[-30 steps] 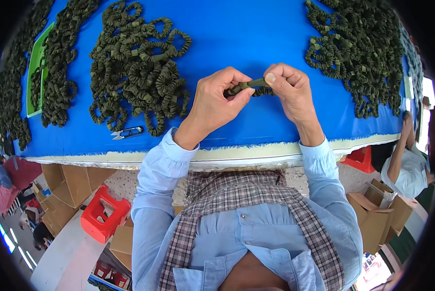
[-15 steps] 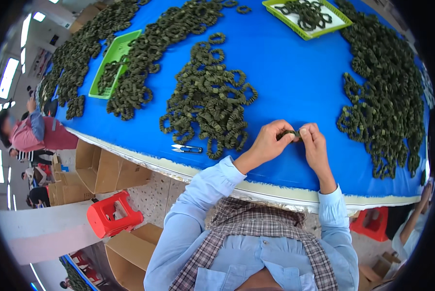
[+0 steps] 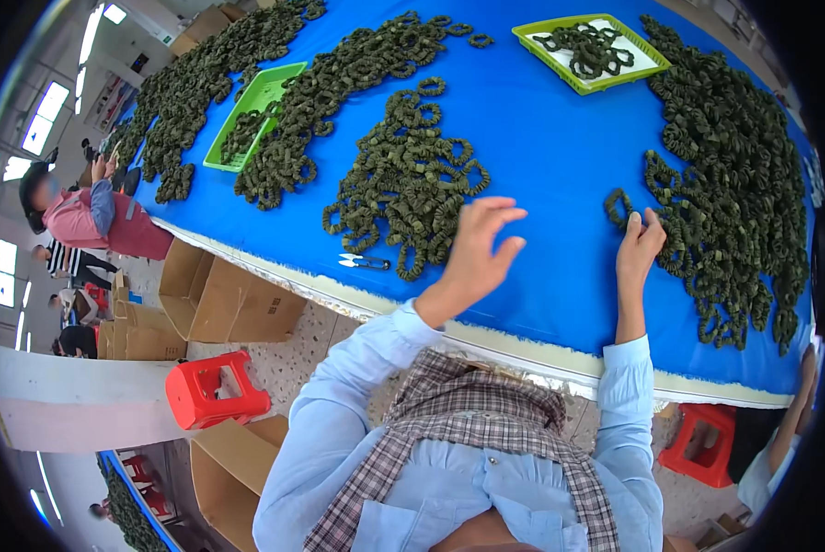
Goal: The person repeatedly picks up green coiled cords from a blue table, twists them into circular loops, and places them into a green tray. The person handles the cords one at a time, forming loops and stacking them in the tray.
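Observation:
A dark green ribbed ring [image 3: 618, 210], like a gathered elastic band, is at the fingertips of my right hand [image 3: 639, 250], which looks pinched on its edge. That hand is over the blue tabletop, at the left edge of a large heap of similar rings [image 3: 730, 184]. My left hand [image 3: 481, 247] hovers with fingers stretched out and nothing in it. Beside it, to the left, lies a smaller pile of rings [image 3: 403, 179]. Small thread snips [image 3: 365, 262] lie on the cloth just below that pile.
At the far side is a yellow-green tray [image 3: 529, 39] with a few rings on white lining. A green tray [image 3: 263, 90] stands among more heaps on the left. Cardboard boxes [image 3: 247, 304] and red stools [image 3: 217, 388] are on the floor. Another person [image 3: 100, 216] stands at far left.
My hands have parted. The right has moved right with the ring toward the large heap, while the left has come away slightly left and its fingers have opened.

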`<state>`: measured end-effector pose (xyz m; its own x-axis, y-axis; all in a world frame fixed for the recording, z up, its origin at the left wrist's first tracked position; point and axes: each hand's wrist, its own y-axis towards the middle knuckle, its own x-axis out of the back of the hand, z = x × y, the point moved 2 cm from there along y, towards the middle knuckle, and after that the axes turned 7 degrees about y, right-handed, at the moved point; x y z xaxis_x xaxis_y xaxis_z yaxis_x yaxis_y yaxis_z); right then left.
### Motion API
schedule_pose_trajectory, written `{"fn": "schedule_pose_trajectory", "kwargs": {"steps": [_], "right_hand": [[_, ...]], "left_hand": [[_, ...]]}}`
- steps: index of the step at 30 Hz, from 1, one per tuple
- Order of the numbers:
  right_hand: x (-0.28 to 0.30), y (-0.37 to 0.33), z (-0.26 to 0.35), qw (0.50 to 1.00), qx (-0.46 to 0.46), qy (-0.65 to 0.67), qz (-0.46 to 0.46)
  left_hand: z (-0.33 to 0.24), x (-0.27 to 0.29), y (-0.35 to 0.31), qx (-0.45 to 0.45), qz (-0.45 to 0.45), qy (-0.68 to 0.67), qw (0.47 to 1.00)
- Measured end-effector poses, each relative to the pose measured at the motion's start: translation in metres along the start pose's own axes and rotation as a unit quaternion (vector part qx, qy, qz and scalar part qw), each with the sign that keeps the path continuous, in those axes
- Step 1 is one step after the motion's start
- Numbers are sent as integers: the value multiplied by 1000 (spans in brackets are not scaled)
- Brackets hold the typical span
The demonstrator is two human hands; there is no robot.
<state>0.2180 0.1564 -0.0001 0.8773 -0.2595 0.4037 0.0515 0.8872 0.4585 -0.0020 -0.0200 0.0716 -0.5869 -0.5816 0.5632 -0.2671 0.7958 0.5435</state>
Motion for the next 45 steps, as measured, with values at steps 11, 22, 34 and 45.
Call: {"fn": "schedule_pose_trajectory", "kwargs": {"steps": [11, 22, 34, 45], "right_hand": [[-93, -8, 108, 945, 251, 91, 190], [-372, 58, 216, 857, 310, -94, 401], [-294, 31, 154, 873, 139, -142, 445], [-145, 24, 89, 917, -110, 234, 304]], "left_hand": [[147, 110, -6, 310, -182, 282, 889], [162, 76, 8, 189, -71, 404, 892], [153, 79, 11, 140, -5, 319, 937], [145, 91, 23, 70, -68, 255, 962]]}}
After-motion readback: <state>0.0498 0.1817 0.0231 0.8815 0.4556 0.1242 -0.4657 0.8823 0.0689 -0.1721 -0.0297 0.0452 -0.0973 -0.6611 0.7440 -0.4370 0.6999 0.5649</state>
